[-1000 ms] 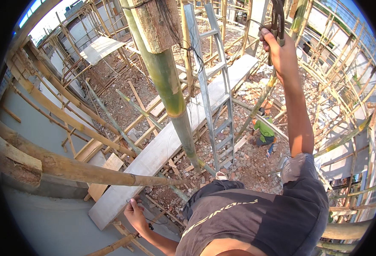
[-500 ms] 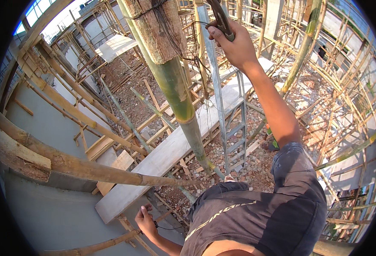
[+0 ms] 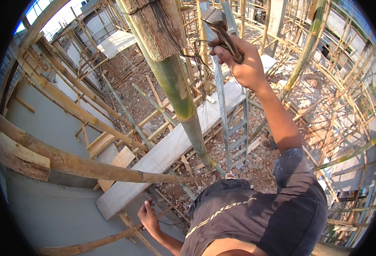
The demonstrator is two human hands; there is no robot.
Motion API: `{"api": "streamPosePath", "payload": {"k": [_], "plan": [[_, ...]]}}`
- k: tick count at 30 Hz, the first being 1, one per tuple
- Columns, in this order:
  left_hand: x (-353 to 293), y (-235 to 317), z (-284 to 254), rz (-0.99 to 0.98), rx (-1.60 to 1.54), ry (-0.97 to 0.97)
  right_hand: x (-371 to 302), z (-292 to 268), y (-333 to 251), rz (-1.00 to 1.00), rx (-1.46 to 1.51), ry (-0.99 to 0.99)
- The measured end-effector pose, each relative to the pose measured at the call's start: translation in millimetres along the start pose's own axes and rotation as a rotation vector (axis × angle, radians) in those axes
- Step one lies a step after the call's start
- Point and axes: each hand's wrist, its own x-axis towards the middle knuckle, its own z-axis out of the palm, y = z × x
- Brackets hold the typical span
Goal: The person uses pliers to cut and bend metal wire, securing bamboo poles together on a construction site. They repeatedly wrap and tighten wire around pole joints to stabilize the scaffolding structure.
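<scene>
My right hand [image 3: 248, 64] is raised at the upper middle, closed round the curved handle of a dark hand tool with a blocky metal head [image 3: 215, 18]. Whether it is a hammer or pincers is unclear. Thin dark wire [image 3: 195, 55] hangs in a tangle beside my fingers, from a rough timber piece [image 3: 156, 32] bound to a thick green bamboo post [image 3: 175, 91]. Low on the left, my left hand [image 3: 148, 216] is closed with its fingers curled, above a thin bamboo pole [image 3: 94, 246]. What it grips, if anything, does not show.
A long pale plank [image 3: 153, 164] runs diagonally behind the post. A metal ladder [image 3: 238, 128] stands right of it. One thick bamboo pole [image 3: 89, 168] crosses from the left. Rubble [image 3: 260, 170] covers the ground below, and bamboo scaffolding [image 3: 354, 81] fills the right side.
My right hand has come down and slightly right with the tool, whose head now shows. The left hand has risen a little and stays closed.
</scene>
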Motion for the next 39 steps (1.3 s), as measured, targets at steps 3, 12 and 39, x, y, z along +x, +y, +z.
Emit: {"api": "streamPosePath", "payload": {"k": [3, 12, 39], "plan": [[1, 5, 3, 0.006, 0.014, -0.013, -6, -2, 2, -0.025, 0.037, -0.02], [4, 1, -1, 0.044, 0.014, -0.068, -19, -2, 3, 0.051, 0.253, -0.016], [-11, 61, -79, 0.31, -0.527, 0.036, -108, -83, -82, -0.08, 0.164, -0.001]]}}
